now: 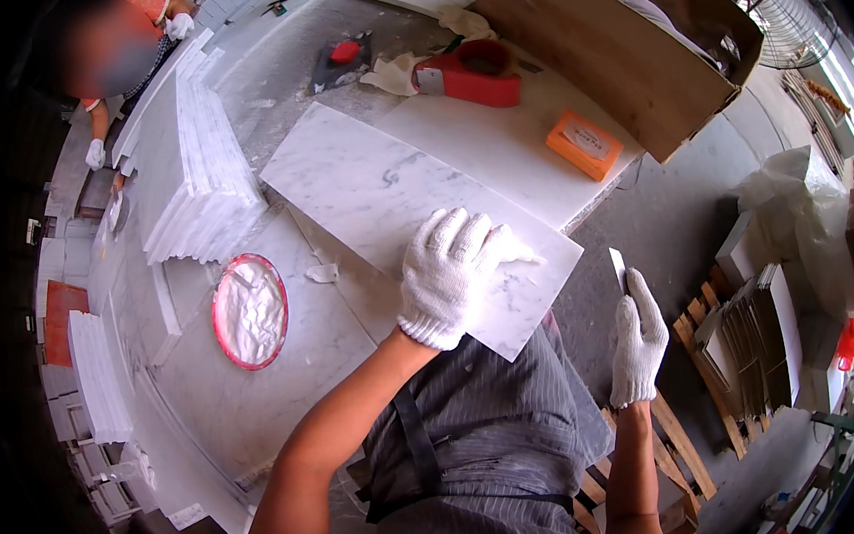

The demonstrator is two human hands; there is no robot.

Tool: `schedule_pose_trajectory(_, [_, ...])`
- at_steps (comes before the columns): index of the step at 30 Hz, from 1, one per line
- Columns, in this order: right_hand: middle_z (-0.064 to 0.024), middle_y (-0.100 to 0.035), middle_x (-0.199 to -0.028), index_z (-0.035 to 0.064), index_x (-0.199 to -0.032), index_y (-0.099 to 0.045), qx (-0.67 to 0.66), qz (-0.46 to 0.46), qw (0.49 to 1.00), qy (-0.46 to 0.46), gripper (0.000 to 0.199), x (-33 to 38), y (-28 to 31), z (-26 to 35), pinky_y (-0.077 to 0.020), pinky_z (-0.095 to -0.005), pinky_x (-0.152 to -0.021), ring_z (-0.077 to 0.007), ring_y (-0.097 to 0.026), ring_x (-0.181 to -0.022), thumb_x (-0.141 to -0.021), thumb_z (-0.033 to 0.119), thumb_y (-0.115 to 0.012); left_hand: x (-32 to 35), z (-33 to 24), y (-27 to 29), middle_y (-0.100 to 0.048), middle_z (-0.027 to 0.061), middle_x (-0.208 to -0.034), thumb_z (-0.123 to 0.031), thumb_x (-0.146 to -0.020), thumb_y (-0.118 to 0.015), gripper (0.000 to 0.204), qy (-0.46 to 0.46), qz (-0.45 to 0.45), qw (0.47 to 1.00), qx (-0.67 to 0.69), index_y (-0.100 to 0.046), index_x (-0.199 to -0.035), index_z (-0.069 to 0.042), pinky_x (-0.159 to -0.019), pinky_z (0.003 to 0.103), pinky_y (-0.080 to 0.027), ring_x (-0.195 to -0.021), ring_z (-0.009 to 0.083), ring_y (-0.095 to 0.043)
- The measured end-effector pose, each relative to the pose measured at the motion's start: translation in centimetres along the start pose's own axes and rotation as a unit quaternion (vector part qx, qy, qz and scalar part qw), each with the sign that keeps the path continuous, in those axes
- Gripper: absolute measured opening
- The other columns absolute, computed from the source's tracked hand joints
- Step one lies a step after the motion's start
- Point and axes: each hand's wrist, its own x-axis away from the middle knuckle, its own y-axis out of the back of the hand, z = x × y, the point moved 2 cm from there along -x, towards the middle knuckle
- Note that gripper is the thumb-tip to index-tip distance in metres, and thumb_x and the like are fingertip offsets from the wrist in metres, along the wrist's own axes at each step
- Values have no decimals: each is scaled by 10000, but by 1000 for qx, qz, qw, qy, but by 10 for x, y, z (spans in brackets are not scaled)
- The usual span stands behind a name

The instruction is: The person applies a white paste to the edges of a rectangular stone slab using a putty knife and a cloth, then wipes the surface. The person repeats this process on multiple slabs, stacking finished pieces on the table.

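White marble with grey veins makes up the rectangular slab (pixel 380 175), which lies slantwise across the pale work table (pixel 308 407), its near corner reaching over the person's grey striped apron (pixel 494 417). On its near half rests the left hand (pixel 453 275), in a white knitted glove, palm down with the fingers partly bent; a small white wad (pixel 521 252) shows beside its thumb side, against the slab, though whether the hand grips it cannot be told. Held off to the right of the slab, the right hand (pixel 638 341), gloved alike, has its fingers nearly straight and close together, with a thin white strip (pixel 618 266) pinched near the fingertips and pointing up. Left of the slab sits a red-rimmed round dish (pixel 250 313) of white, creased-looking matter, and behind that a stack of white tiles (pixel 194 180) stands on edge. Beyond the slab lie a red tape dispenser (pixel 472 78) and an orange box (pixel 585 145), with a long open cardboard carton (pixel 595 43) behind them. At the upper left, a co-worker (pixel 151 8) in an orange top wears white gloves too.
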Motion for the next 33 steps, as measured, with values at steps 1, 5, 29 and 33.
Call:
schedule_pose_trajectory(1, [-135, -632, -1299, 2, -1330, -584, 9, -1, 1000, 21, 383, 0, 0, -1, -413, -324, -1049, -215, -584, -1203, -955, 80, -569, 1, 1, 0, -595, 51, -1134, -103, -713, -668, 401, 3, -2, 1000, 3, -668, -1110, -153, -994, 481, -449, -1106, 292, -560])
schedule_pose_trajectory(5, [-145, -622, -1309, -10, -1333, -575, 5, -2, 1000, -4, 392, 2, -1, -3, -409, -333, -1057, -224, -585, -1203, -957, 99, -571, -1, 1, 3, -594, 44, -1121, -103, -696, -672, 398, 12, -16, 1000, 18, -669, -1091, -155, -983, 475, -457, -1089, 287, -559])
schedule_pose_trajectory(29, [-3, -535, -851, -22, -1471, -386, -154, 70, 986, -14, 541, 13, -20, 35, -409, -207, -662, -69, -474, -723, -963, 108, -524, 125, 39, 94, -605, 51, -1122, -26, -895, -669, 362, 508, -199, 726, 419, -555, -1238, -14, -899, 275, -488, -1019, 112, -575])
schedule_pose_trajectory(33, [2, -524, -833, -13, -1278, -526, -179, 156, 971, -15, 387, 12, -39, 50, -399, -195, -594, -72, -471, -683, -953, 188, -591, 160, 37, 114, -575, 43, -1151, -44, -914, -647, 432, 565, -261, 691, 368, -500, -1317, -1, -913, 275, -471, -1030, 105, -542])
